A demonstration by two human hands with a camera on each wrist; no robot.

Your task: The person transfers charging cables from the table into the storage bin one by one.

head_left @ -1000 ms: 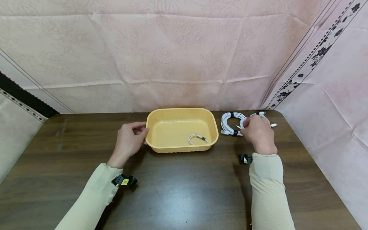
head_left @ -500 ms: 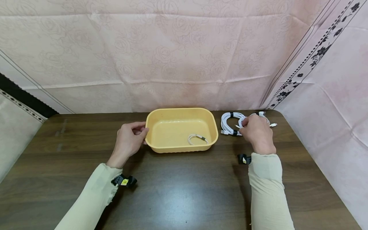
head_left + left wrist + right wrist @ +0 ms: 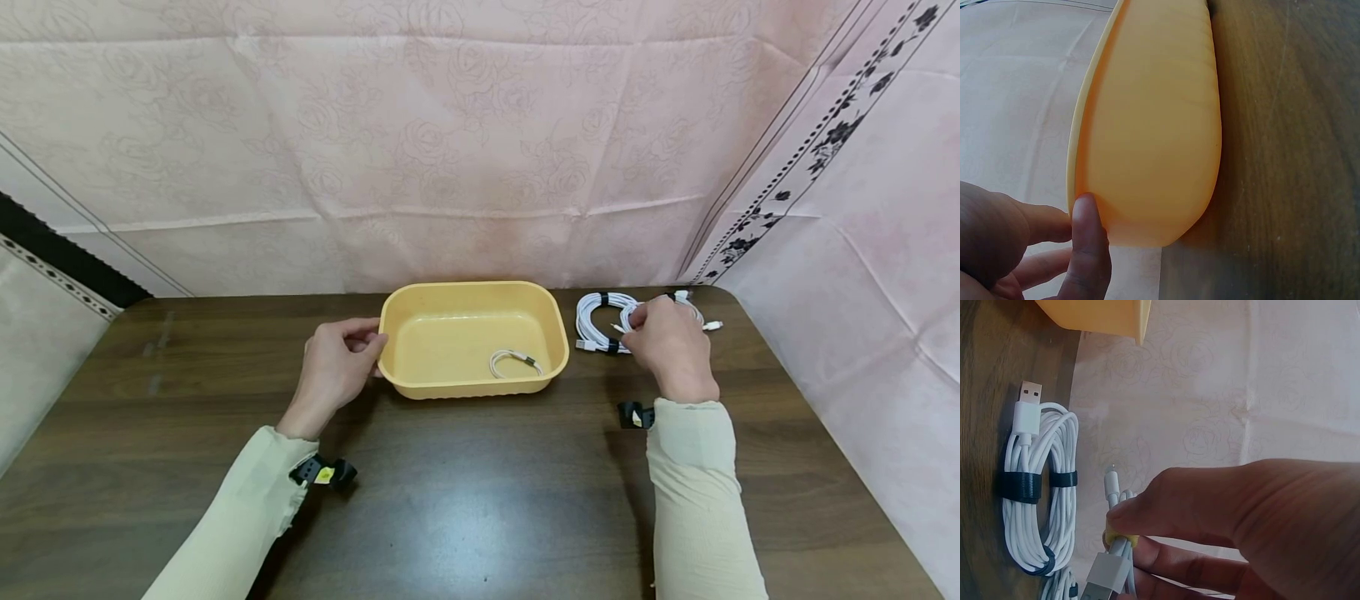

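My left hand (image 3: 337, 367) pinches the left end of a yellow plastic basin (image 3: 465, 389) on the table; the left wrist view shows thumb and fingers (image 3: 1088, 250) at its rim. A small white cable loop (image 3: 531, 362) lies in the basin's front right. To the right of the basin, my right hand (image 3: 671, 350) pinches a short white USB cable (image 3: 1109, 572) at its yellow tie. The hand hides this cable in the head view. Beside it lies a large coiled white USB cable (image 3: 1022, 534) with black straps.
Another white cable coil (image 3: 1060, 586) lies partly behind the right hand, its plug (image 3: 713, 326) sticking out to the right. The brown wooden table (image 3: 465, 483) ends at a pale patterned cloth (image 3: 450, 167) behind, with another cloth side (image 3: 877, 275) at right.
My right hand has shifted very slightly left beside the coils. The left hand and the basin stay where they were.
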